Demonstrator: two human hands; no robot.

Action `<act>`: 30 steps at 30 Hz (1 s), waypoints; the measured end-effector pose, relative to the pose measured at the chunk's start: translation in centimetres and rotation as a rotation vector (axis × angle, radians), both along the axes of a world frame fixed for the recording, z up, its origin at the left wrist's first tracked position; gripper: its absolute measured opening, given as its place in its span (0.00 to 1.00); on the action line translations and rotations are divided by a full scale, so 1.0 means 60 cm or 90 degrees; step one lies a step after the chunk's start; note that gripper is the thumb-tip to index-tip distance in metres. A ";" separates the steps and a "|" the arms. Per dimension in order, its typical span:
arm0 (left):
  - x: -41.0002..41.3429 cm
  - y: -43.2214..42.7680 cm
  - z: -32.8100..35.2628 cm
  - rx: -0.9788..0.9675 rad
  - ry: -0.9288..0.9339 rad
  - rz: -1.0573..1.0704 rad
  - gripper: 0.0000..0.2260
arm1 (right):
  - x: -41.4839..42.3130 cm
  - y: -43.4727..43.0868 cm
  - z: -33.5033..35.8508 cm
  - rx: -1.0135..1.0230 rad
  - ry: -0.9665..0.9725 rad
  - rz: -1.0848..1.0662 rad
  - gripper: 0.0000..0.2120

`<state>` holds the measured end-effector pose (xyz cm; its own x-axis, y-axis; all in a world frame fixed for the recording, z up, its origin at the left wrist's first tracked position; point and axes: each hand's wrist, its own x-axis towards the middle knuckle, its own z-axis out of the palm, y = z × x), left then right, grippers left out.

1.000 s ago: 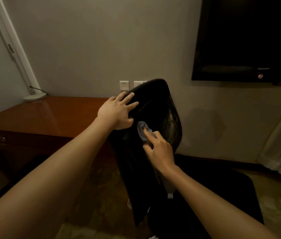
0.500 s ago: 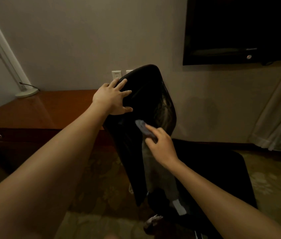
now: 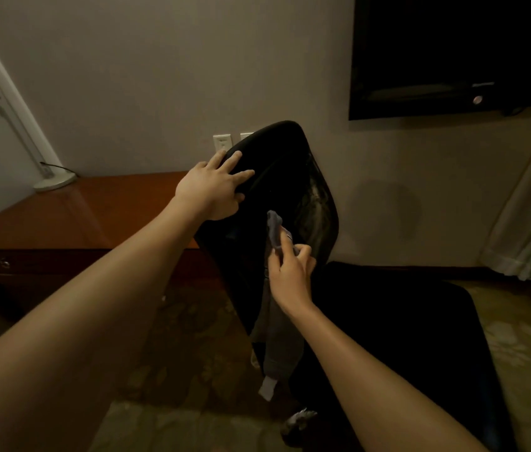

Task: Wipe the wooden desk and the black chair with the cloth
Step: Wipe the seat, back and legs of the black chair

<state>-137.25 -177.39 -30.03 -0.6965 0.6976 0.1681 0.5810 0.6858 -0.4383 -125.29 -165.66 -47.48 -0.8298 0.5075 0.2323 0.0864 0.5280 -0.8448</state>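
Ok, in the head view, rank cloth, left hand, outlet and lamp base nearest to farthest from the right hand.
1. cloth: held in the right hand, on the chair.
2. left hand: up-left, on the chair top.
3. outlet: wall behind the chair.
4. lamp base: far left on the desk.

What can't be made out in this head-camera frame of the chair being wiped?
Head view, the only one:
The cloth: partly hidden by the gripping right hand.
The black chair: base lost in darkness and behind the right forearm.
The second wall socket: mostly hidden behind the chair's top.
The lamp: upper end cut off by the left edge.
The wooden desk: front partly covered by the left forearm.
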 end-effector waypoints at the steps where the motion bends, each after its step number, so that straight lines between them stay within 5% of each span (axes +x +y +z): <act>1: 0.003 0.000 -0.003 -0.014 0.018 0.000 0.25 | 0.000 0.007 -0.004 0.006 -0.054 0.001 0.22; 12: 0.044 0.020 -0.017 -0.113 0.105 0.028 0.23 | 0.033 0.035 -0.044 -0.052 -0.237 0.002 0.24; 19: 0.065 0.055 -0.040 -0.095 0.101 0.074 0.25 | 0.051 0.056 -0.036 -0.091 -0.124 0.012 0.26; 26: 0.115 0.083 -0.101 0.147 -0.030 -0.045 0.27 | 0.014 0.075 0.016 -0.283 0.064 0.016 0.24; 30: 0.133 0.085 -0.137 0.118 -0.013 -0.059 0.23 | -0.008 0.082 0.058 -0.397 0.152 0.046 0.19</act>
<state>-129.29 -172.27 -38.26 -0.6350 0.7178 0.2857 0.6535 0.6963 -0.2968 -125.78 -160.75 -44.02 -0.8293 0.5506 0.0953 -0.1576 -0.0670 -0.9852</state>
